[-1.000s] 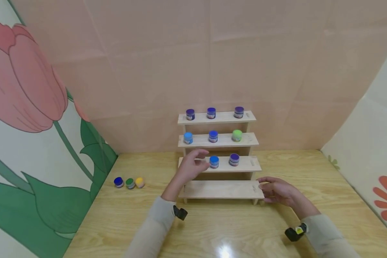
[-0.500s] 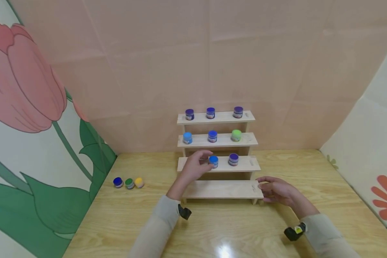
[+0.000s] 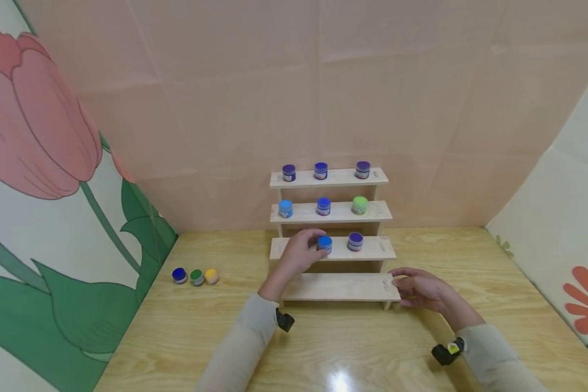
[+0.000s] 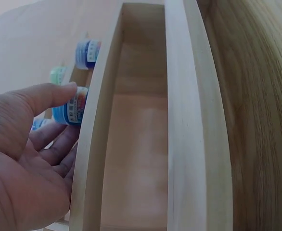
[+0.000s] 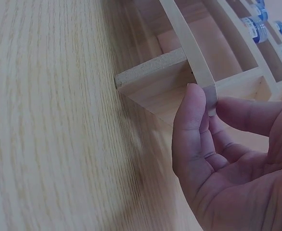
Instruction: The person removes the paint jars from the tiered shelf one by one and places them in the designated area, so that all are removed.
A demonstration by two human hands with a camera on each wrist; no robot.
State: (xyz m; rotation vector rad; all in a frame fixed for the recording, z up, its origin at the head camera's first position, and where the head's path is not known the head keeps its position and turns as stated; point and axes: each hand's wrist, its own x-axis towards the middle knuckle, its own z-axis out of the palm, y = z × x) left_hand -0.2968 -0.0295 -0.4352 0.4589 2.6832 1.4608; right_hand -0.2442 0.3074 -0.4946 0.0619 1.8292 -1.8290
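Observation:
On the third step down of a pale wooden stepped rack (image 3: 343, 287), the left hand (image 3: 300, 252) has its thumb and fingers around a light-blue-lidded jar (image 3: 325, 244). The left wrist view shows the thumb of this hand (image 4: 28, 139) against the side of the jar (image 4: 72, 109), which stands at the board's edge. To its right on the same step is a purple-lidded jar (image 3: 355, 242). The right hand (image 3: 423, 293) pinches the right end of the lowest board between thumb and fingers, plain in the right wrist view, where the hand (image 5: 232, 168) grips the board's tip.
Three jars stand on the top step, the middle one blue-lidded (image 3: 320, 171). The second step holds a light blue jar (image 3: 285, 208), a blue one (image 3: 323, 206) and a green one (image 3: 360, 205). On the table at left are blue (image 3: 179, 275), green (image 3: 197, 278) and yellow (image 3: 212, 276) jars.
The left hand has moved right along the third step, and its fingers have closed around the light-blue-lidded jar. The right hand has stayed at the end of the lowest board.

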